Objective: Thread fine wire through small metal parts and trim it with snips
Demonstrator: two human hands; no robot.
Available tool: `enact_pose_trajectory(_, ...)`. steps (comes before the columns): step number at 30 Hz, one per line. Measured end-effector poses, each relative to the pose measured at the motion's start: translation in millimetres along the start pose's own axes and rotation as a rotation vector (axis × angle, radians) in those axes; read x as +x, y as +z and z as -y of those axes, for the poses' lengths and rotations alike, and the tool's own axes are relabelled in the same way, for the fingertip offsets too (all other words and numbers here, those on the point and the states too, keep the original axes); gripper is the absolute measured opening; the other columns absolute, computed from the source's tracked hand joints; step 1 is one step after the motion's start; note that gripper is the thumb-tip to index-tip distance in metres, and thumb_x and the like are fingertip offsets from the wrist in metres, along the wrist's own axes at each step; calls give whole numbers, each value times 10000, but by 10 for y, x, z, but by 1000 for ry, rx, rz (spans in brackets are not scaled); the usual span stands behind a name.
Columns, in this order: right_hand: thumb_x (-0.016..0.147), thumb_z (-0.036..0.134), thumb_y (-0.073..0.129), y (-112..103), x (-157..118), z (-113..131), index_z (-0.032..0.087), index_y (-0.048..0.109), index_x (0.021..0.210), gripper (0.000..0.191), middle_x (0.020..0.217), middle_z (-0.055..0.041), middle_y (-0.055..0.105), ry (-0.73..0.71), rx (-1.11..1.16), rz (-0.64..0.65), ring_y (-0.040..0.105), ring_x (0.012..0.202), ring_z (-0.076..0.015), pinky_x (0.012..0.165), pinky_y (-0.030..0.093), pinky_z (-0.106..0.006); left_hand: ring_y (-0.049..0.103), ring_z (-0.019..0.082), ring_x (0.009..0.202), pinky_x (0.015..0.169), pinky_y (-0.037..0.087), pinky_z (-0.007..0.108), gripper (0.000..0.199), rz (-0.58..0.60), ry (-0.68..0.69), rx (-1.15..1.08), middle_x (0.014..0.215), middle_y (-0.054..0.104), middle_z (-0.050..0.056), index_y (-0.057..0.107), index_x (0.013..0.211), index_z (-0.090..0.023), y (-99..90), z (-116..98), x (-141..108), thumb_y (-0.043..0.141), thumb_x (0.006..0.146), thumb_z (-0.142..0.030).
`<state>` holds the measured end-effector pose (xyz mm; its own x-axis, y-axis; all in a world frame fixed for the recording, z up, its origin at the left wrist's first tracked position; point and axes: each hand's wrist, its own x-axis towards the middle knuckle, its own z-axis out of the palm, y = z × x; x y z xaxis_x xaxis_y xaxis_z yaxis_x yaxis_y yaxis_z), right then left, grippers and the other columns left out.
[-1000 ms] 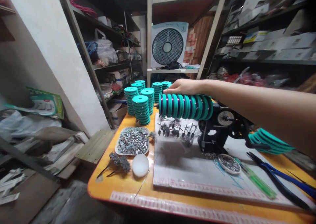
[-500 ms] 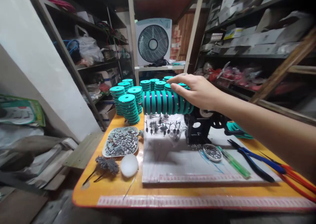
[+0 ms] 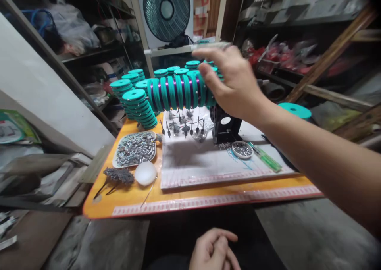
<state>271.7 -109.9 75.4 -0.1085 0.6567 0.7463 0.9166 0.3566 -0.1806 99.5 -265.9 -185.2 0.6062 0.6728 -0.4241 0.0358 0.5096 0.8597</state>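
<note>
A horizontal row of green spools wound with purple wire [image 3: 178,92] sits on a black stand [image 3: 228,127]. My right hand [image 3: 232,77] is over the right end of this row, fingers stretched and slightly blurred, thumb beside the last spools. It is open and holds nothing visible; whether it touches the row I cannot tell. Small dark clips [image 3: 191,129] hang beneath the spools. My left hand [image 3: 216,249] is low at the bottom, in front of the table, with curled fingers and the thumb pressed on them. Anything between those fingers is hidden or too small to name.
On the orange table [image 3: 102,207] stand stacked green spools [image 3: 143,110], a tray of small metal parts [image 3: 135,149], a white lid [image 3: 145,173] and a round dish [image 3: 242,149]. A green-handled tool [image 3: 269,161] lies right of the dish. A fan [image 3: 166,10] stands behind.
The view has tilted down and the table sits higher in it. My left hand has come into view at the bottom. My right hand remains by the row's right end, its fingers more raised.
</note>
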Motion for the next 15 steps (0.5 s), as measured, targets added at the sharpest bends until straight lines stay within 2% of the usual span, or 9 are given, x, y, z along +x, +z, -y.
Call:
enact_pose_trajectory(1, 997, 331, 376, -96, -173, 84, 218, 564, 1270, 351, 1286, -71, 603, 26, 69, -64, 539, 1191, -205, 996, 414, -315, 306, 60, 357, 401, 201, 219, 710, 4, 2, 2, 477, 575, -2, 631, 983, -84, -20, 4, -14, 480, 790, -750)
enact_pose_trajectory(3, 965, 334, 449, -270, -608, 245, 280, 648, 1029, 216, 1013, -34, 694, 176, 204, -33, 653, 824, -185, 726, 509, -317, 332, 65, 383, 421, 224, 217, 669, 1, 18, 13, 494, 583, 3, 626, 985, -88, -72, 1, -57, 477, 821, -720)
enact_pose_trajectory(5, 932, 383, 493, -366, -1123, 378, 289, 647, 737, 265, 632, -4, 651, 276, 264, 215, 563, 507, -161, 511, 442, -326, 339, 68, 395, 430, 241, 215, 657, -1, 33, 37, 506, 587, 8, 625, 988, -87, -121, -1, -111, 453, 848, -705)
enact_pose_trajectory(6, 919, 390, 507, -369, -1387, 434, 289, 659, 702, 284, 576, -6, 634, 329, 311, 409, 550, 476, -164, 454, 397, -325, 338, 67, 395, 430, 246, 212, 658, 2, 39, 54, 507, 587, 9, 627, 988, -86, -138, 2, -138, 436, 860, -702)
enact_pose_trajectory(7, 910, 401, 520, -343, -1643, 488, 292, 683, 704, 284, 572, -12, 639, 423, 356, 543, 569, 491, -176, 461, 417, -326, 339, 66, 394, 429, 252, 209, 658, 7, 46, 76, 508, 586, 10, 629, 988, -86, -149, 7, -164, 420, 871, -698)
enact_pose_trajectory(9, 882, 440, 559, -213, -2090, 598, 298, 741, 882, 231, 771, -50, 728, 673, 488, 684, 652, 607, -208, 560, 512, -349, 362, 65, 396, 431, 275, 200, 647, 22, 63, 129, 527, 598, 17, 635, 981, -92, -153, 23, -207, 398, 890, -687)
enact_pose_trajectory(11, 875, 493, 573, -33, -2407, 718, 299, 676, 1143, 346, 1032, -72, 730, 999, 796, 729, 649, 518, -161, 508, 533, -333, 428, 70, 413, 435, 316, 193, 635, 44, 88, 198, 579, 624, 37, 637, 920, -104, -153, 38, -242, 366, 907, -678)
enact_pose_trajectory(13, 852, 531, 606, 122, -2578, 826, 268, 654, 1117, 377, 903, -54, 731, 1218, 1138, 673, 663, 527, -168, 479, 530, -311, 482, 81, 425, 434, 351, 189, 633, 63, 123, 290, 597, 631, 47, 629, 854, -117, -183, 47, -274, 315, 930, -661)
enact_pose_trajectory(15, 842, 539, 620, 199, -2632, 887, 243, 666, 971, 326, 736, -18, 694, 1283, 1288, 561, 655, 531, -169, 471, 526, -298, 504, 89, 421, 438, 376, 188, 589, 74, 177, 417, 570, 631, 41, 638, 818, -132, -264, 45, -313, 306, 965, -596)
